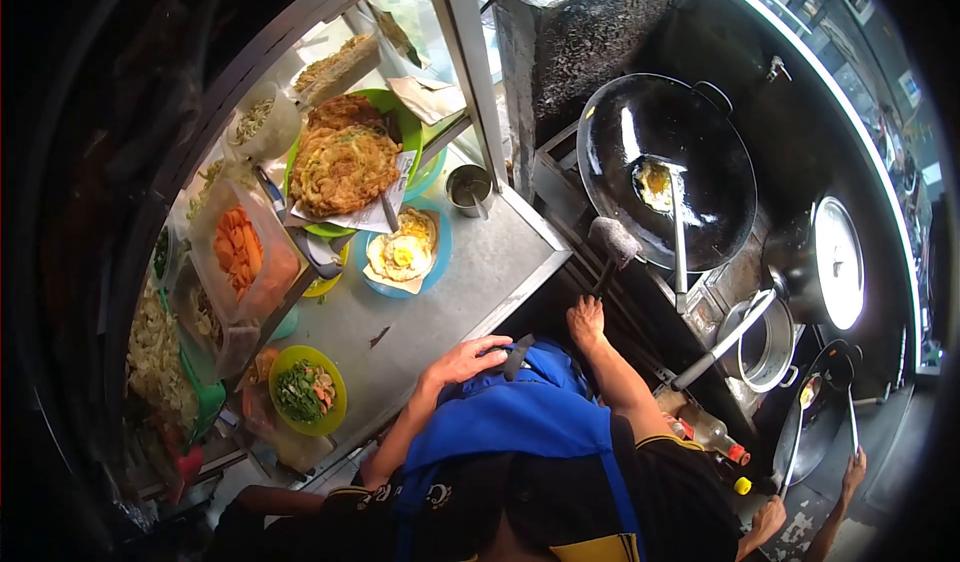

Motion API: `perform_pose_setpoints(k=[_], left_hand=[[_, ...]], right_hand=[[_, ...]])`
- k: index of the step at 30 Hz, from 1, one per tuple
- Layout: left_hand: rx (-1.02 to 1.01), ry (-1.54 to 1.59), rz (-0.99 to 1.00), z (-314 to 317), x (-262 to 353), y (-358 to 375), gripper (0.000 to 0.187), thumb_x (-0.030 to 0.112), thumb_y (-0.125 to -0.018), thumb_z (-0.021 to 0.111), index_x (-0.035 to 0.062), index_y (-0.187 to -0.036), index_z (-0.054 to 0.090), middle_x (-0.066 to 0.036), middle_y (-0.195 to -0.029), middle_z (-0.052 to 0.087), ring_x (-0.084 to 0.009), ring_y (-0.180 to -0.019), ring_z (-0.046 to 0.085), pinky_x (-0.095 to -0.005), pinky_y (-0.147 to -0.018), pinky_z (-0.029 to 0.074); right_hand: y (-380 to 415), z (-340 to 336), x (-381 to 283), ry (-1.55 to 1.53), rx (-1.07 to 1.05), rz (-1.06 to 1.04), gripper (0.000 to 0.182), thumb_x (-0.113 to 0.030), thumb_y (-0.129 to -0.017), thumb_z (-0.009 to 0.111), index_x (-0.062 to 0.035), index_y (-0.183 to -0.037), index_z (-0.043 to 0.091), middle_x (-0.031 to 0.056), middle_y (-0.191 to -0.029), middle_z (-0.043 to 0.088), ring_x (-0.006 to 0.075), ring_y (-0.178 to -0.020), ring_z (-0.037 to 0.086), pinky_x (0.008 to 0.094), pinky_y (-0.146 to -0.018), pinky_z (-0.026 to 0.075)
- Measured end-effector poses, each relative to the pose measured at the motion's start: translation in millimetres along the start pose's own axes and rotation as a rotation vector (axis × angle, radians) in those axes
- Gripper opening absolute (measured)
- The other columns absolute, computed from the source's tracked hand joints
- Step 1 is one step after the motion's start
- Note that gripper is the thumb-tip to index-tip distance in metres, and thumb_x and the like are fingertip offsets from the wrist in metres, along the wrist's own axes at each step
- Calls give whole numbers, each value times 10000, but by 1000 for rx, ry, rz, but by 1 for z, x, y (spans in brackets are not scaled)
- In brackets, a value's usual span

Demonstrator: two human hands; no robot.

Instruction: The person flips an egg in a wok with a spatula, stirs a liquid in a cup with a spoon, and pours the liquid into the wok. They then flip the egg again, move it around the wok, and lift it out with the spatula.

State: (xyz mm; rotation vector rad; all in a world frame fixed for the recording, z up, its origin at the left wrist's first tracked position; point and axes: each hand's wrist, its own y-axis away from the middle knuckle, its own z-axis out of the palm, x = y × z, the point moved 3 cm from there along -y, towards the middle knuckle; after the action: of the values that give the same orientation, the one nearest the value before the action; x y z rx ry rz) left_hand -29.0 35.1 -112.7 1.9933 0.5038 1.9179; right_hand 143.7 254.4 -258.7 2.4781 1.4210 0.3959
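My left hand (468, 360) lies with fingers stretched out against the blue apron (530, 417) at my waist. Held forward at the dark stove front, my right hand (586, 322) has its fingers curled; what they grip, if anything, is hidden. Just beyond it is a grey cloth-wrapped handle (614, 240) beside the large black wok (710, 202). In the wok an egg (655, 186) is frying in oil, with a metal spatula (680, 237) resting against it. To the left, on the metal counter, a blue plate (441, 260) carries a fried egg (404, 253) on paper.
Omelettes (345, 167) fill a green plate. Chopped greens (303, 392) lie on a yellow plate, near a tub of carrots (238, 247). At right stand a lidded pot (838, 262), a saucepan (765, 347) and a bottle (710, 432). Another person's hands (768, 519) work a smaller wok (812, 437).
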Motion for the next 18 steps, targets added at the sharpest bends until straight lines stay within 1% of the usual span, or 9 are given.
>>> perform_pose_setpoints(k=[4, 6, 8, 10, 13, 15, 16, 17, 18], left_hand=[[27, 62, -15, 5, -9, 3, 500, 363, -993, 593, 72, -1396, 542, -128, -1345, 595, -207, -1212, 562, -333, -1031, 431], [36, 72, -11, 5, -7, 6, 502, 361, -991, 595, 73, -1398, 540, -125, -1340, 597, -204, -1208, 564, -332, -1027, 434], [32, 80, -42, 5, -6, 10, 501, 355, -991, 596, 71, -1400, 537, -124, -1340, 599, -203, -1214, 561, -332, -1025, 433], [53, 45, -17, 6, -6, 13, 501, 355, -990, 597, 72, -1399, 538, -124, -1345, 597, -204, -1216, 560, -333, -1024, 433], [80, 31, -19, 6, -1, 18, 505, 360, -987, 596, 74, -1399, 538, -125, -1362, 590, -212, -1229, 556, -338, -1030, 429], [103, 58, -53, 5, -5, 20, 507, 365, -986, 595, 76, -1399, 538, -126, -1374, 583, -219, -1240, 552, -340, -1038, 424], [105, 25, -3, 4, -11, 19, 511, 371, -984, 595, 82, -1401, 537, -125, -1377, 582, -227, -1248, 550, -344, -1045, 421], [117, -9, 44, 4, -13, 21, 515, 377, -982, 594, 87, -1403, 537, -125, -1380, 581, -235, -1256, 548, -348, -1053, 418], [167, -1, 34, 0, -10, 25, 515, 377, -982, 594, 87, -1403, 537, -125, -1380, 581, -235, -1256, 548, -348, -1053, 418]], right_hand=[[5, 10, 5, 20, 69, 19, 228, -207, -889, 558, -130, -997, 743, 110, -1232, 585, 293, -1124, 514, 421, -936, 413], [5, 11, 4, -59, 61, -25, 202, -182, -848, 600, -124, -1009, 707, 154, -1234, 564, 325, -1126, 513, 444, -936, 413], [7, 8, 6, -46, 57, -20, 203, -178, -845, 599, -125, -1010, 705, 151, -1226, 567, 321, -1125, 513, 450, -944, 412], [9, -9, 5, -33, 57, -13, 205, -175, -842, 598, -126, -1011, 704, 148, -1218, 571, 317, -1125, 514, 456, -952, 411], [11, -24, 4, -88, 28, 6, 217, -175, -848, 586, -144, -1023, 712, 126, -1208, 593, 299, -1125, 514, 434, -973, 401], [10, -28, -1, -197, 126, 3, 217, -187, -815, 617, -165, -1009, 711, 125, -1116, 636, 311, -1065, 574, 449, -927, 440], [10, -30, -5, -198, 130, -32, 217, -187, -815, 617, -165, -1009, 711, 125, -1116, 636, 311, -1065, 574, 449, -927, 440], [11, -36, -6, -315, 55, -10, 210, -205, -812, 632, -174, -1004, 711, 121, -1071, 656, 317, -1038, 608, 471, -912, 458], [10, -39, -6, -427, -22, 6, 205, -223, -810, 648, -183, -1000, 711, 117, -1027, 676, 324, -1011, 641, 492, -896, 475]])
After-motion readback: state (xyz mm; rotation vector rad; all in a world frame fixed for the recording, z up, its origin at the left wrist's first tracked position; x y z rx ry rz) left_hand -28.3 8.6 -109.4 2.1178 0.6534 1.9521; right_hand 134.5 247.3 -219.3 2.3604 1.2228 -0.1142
